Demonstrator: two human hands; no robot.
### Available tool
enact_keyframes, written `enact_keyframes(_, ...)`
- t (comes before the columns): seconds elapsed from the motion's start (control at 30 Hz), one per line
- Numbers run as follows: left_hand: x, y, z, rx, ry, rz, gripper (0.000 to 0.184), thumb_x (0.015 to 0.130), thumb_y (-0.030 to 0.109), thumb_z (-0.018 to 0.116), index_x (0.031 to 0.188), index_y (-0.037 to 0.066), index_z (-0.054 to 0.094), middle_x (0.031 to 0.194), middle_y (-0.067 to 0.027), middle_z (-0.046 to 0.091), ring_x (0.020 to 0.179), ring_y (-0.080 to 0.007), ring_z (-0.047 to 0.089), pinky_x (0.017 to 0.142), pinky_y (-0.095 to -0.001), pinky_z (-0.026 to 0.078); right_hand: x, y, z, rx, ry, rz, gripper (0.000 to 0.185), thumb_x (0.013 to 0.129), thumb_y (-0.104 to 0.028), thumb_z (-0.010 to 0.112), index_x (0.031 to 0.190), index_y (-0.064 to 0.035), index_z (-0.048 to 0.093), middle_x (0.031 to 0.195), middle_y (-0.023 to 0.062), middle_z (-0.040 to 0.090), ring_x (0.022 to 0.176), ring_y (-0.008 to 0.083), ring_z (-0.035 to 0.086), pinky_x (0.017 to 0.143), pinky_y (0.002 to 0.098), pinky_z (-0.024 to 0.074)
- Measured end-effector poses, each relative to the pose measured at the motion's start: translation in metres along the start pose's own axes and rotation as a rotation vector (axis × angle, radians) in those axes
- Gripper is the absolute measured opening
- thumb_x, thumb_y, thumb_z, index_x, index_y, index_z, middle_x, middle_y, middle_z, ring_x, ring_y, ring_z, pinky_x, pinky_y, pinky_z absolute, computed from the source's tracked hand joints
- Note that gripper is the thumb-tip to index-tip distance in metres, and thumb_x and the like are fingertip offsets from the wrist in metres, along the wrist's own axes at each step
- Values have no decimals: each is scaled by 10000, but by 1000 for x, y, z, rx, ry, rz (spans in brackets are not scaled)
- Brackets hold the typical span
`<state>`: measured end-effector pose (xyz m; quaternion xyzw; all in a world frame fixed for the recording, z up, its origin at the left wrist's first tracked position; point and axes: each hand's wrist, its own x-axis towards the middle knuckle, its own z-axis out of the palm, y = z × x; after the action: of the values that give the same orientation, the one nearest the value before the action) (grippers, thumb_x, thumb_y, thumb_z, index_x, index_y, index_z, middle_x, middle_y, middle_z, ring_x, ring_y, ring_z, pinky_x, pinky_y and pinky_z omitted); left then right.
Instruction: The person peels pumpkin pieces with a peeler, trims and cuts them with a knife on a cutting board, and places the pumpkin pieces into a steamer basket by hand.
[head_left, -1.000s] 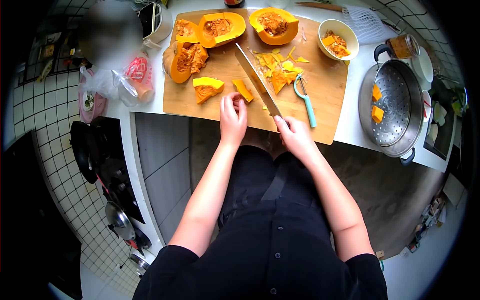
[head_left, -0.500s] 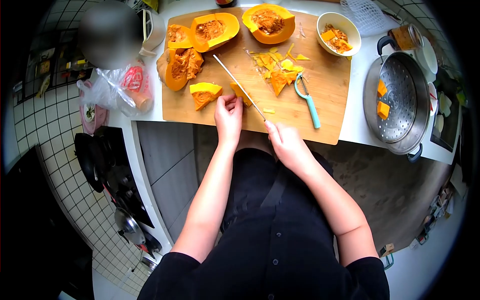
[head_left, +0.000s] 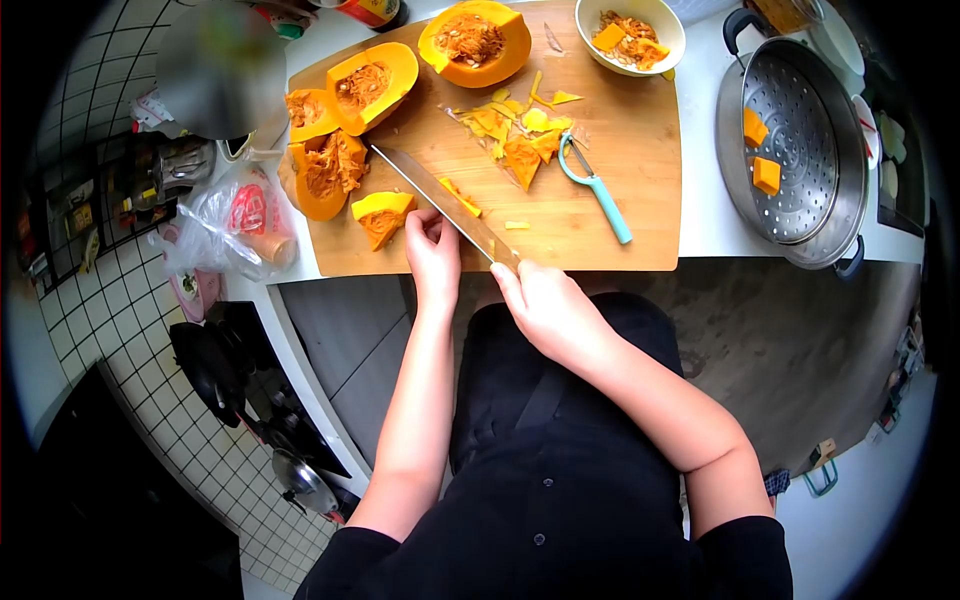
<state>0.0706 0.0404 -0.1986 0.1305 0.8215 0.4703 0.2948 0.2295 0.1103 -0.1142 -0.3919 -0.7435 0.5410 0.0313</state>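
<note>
My right hand [head_left: 556,312] is wrapped round the handle of a large kitchen knife [head_left: 425,186]. Its blade slants up and to the left over a wooden cutting board [head_left: 600,110], broad side showing. Just left of the blade, the curled fingers of my left hand [head_left: 434,258] press on a small pumpkin piece [head_left: 461,197]; the blade hides most of that piece. A pumpkin wedge [head_left: 383,217] lies beside my left fingertips. To the right of the knife are a thin pumpkin strip [head_left: 517,226] and a heap of pumpkin peelings [head_left: 522,160].
Seeded pumpkin sections [head_left: 472,45] line the board's back and left. A teal peeler [head_left: 606,208] lies at right, below a bowl [head_left: 660,30] of pulp. A steamer pot [head_left: 800,225] holding pumpkin cubes [head_left: 767,176] stands right; a plastic bag [head_left: 235,215] lies left.
The knife has rolled from nearly edge-on to showing its broad side and now covers more of the pumpkin piece. My camera view has shifted, so the board appears further left.
</note>
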Motion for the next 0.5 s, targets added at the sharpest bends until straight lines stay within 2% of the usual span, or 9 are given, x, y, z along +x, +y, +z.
enact_keyframes(0.03,1,-1,0,-12,-3,-21,154,895,59,593,990,-20,501,872,-71,610,762,-107,586,712,-235,485,-1,0,-1,16,1,-14,472,964,-310,491,689,69,553,557,237,560,533,392,608,488,426,511)
enact_keyframes(0.13,2,1,-2,-15,-26,-21,170,897,77,607,983,-19,497,867,-72,607,767,-102,584,713,-233,485,2,-6,-8,72,-116,118,438,974,-300,469,758,74,542,674,305,575,660,445,599,598,468,489)
enact_keyframes(0.33,3,3,-2,-41,-43,-50,162,889,58,602,980,-15,490,867,-75,606,746,-97,578,702,-224,483,5,-7,-10,-39,-97,-19,419,972,-280,474,748,68,540,637,291,568,622,439,598,563,469,492)
enact_keyframes(0.43,2,7,-1,-3,-25,-19,146,881,37,589,977,-16,491,868,-76,606,736,-99,576,698,-222,482,2,-2,8,-143,33,-39,461,950,-313,515,673,54,550,535,208,565,512,346,627,445,388,516)
enact_keyframes(0.5,0,15,1,-7,-28,-9,143,877,25,580,979,-17,489,868,-77,607,738,-102,577,698,-226,482,1,-5,9,-123,30,-2,467,948,-319,516,663,50,544,529,217,561,506,357,622,451,395,518)
